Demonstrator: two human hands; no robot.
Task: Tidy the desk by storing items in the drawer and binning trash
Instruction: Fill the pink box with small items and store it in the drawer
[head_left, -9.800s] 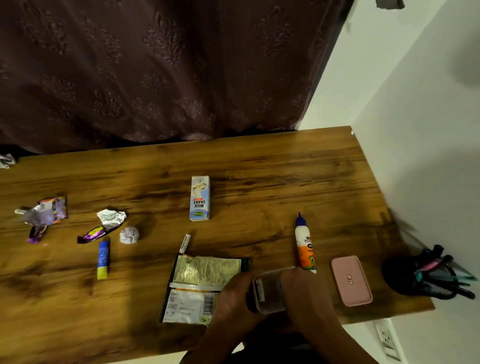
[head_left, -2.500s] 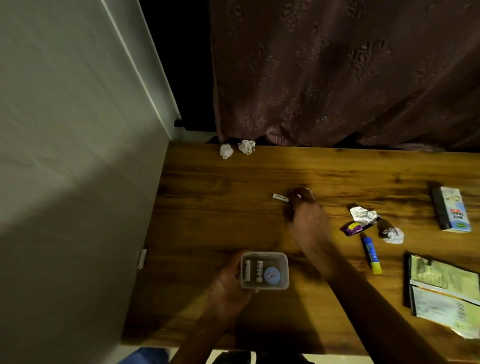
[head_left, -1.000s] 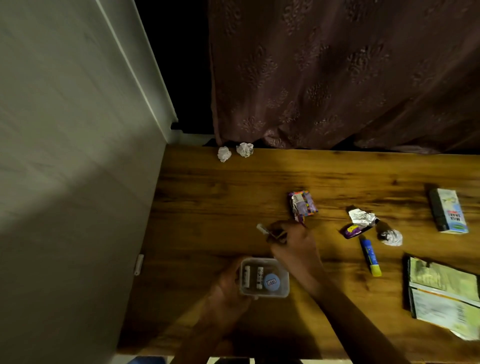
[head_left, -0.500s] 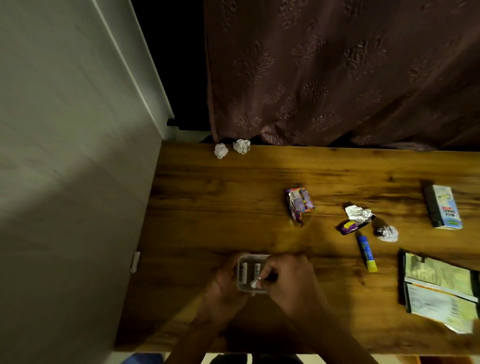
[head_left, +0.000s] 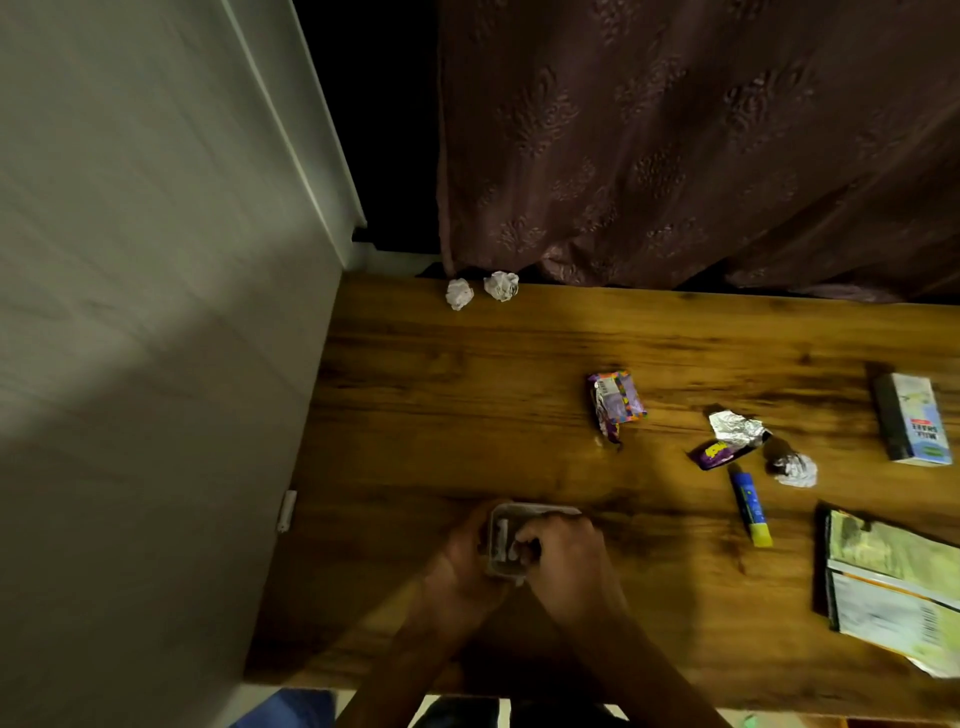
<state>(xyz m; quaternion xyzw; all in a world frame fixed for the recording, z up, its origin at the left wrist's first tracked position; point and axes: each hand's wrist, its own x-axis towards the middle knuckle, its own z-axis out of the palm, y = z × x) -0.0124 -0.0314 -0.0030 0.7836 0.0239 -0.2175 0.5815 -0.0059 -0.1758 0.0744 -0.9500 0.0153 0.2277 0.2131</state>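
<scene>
A small clear plastic box (head_left: 511, 512) sits near the front edge of the wooden desk (head_left: 441, 405). My left hand (head_left: 457, 558) grips its left side. Over the box lies my right hand (head_left: 563, 556), its fingers curled down into it and pinching a small white stick (head_left: 506, 557). Another white stick stands inside the box. The rest of its contents is hidden under my fingers. A blue and yellow glue stick (head_left: 750, 509) lies to the right.
A purple snack wrapper (head_left: 615, 402), a foil wrapper (head_left: 732, 436) and a paper ball (head_left: 795, 470) lie mid-desk. Two paper balls (head_left: 480, 290) sit at the back edge. A milkshake carton (head_left: 917, 418) and flat packets (head_left: 893, 582) are at the right. A wall (head_left: 156, 364) borders the left.
My right hand carried the small white stick from the desk to the box and has now lowered its fingers into it. My left hand kept its hold on the box.
</scene>
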